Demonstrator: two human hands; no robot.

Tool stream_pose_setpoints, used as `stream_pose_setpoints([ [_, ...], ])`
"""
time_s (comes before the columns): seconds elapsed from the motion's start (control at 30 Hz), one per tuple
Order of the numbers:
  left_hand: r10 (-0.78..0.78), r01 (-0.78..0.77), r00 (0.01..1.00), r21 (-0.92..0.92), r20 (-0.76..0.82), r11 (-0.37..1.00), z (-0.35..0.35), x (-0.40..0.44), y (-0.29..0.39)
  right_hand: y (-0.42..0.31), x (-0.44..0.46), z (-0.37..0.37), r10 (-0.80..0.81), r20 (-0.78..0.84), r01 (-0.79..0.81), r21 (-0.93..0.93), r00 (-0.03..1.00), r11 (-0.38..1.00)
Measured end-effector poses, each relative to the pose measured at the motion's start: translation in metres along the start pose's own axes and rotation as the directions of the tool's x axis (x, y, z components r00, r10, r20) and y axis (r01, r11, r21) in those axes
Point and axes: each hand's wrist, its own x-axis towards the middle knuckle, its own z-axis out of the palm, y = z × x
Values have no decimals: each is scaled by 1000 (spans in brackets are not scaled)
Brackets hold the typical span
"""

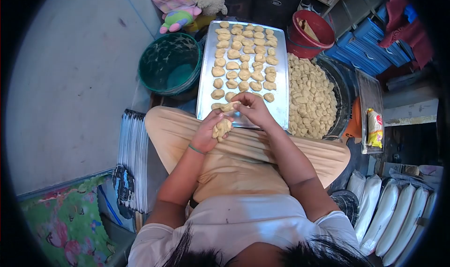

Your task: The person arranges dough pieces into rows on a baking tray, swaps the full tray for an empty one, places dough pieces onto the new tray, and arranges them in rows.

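Observation:
My left hand (206, 132) is wrapped around a soft lump of pale dough (222, 129), which bulges out of the palm side. My right hand (254, 109) pinches a smaller piece of dough (230, 107) just above it, and the left fingertips are close to that piece too. Both hands hover over the near edge of a metal tray (281, 110). On this tray sit rows of small rounded dough balls (243, 75). The right hand partly hides the nearest row.
Right of the tray, a wide black tub (346, 96) holds a heap of dough pieces (311, 96). A green bucket (171, 65) stands left, a red bucket (304, 40) behind right. Stacked trays (132, 159) lean at left. Filled plastic bags (393, 215) lie at lower right.

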Motion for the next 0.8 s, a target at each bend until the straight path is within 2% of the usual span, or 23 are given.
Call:
stream_pose_setpoints([
  [0.03, 5, -6, 1000, -20, -23, 1000, 0, -3, -1, 1, -2, -1, -81, -61, 78, -37, 995, 996],
  [0.1, 13, -16, 998, -54, -62, 998, -7, -6, 0, 4, -7, -1, -117, -77, 94, -262, 990, 961],
  [0.13, 12, -17, 997, -72, -78, 997, -15, -5, 0, 5, -10, 0, -138, -81, 99, -369, 987, 924],
  [0.17, 10, -18, 996, -88, -93, 996, -23, -4, 0, 5, -11, 4, -250, -67, 175, -542, 966, 822],
  [0.3, 9, -15, 999, -182, -32, 983, -39, 2, -3, 21, -9, 26, -424, -42, 281, -688, 905, 669],
  [0.4, 34, -30, 999, -247, 10, 968, -36, 2, -4, 19, -12, 28, -408, 112, 329, -793, 906, 513],
  [0.5, 65, -60, 998, -260, 8, 964, -21, 3, -2, 17, -14, 28, -346, 156, 321, -807, 925, 496],
  [0.6, 85, -64, 994, -280, 63, 958, -16, 2, 2, 9, -18, 21, -342, -16, 282, -530, 939, 800],
  [0.7, 62, -31, 991, -252, 117, 967, -8, 1, -1, -22, -29, 24, -217, 107, 234, -197, 970, 952],
  [0.8, -5, 33, 989, -186, 148, 982, -4, 4, -5, -19, -28, 12, -77, 214, 101, -107, 974, 989],
])
